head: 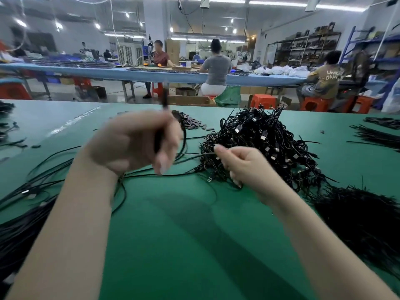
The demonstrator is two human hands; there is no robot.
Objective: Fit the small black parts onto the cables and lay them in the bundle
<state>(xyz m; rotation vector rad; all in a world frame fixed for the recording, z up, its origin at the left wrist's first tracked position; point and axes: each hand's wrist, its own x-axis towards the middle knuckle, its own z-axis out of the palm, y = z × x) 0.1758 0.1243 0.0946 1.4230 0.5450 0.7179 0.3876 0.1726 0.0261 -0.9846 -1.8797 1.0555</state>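
Note:
My left hand (134,141) is blurred and raised above the green table (173,224). Its fingers curl round a black cable (165,98) whose end sticks up past the knuckles. My right hand (242,165) pinches a thin cable (203,155) at the near edge of a big tangled pile of black cables with plugs (264,144). A small heap of dark flat parts (190,122) lies behind my left hand. A bundle of laid cables (26,208) stretches along the left side.
A dark mass of thin black strands (363,213) lies at the right. More cable lots (376,135) sit at the far right edge. Beyond the table are other workers on orange stools (264,100) at a long blue bench (151,74).

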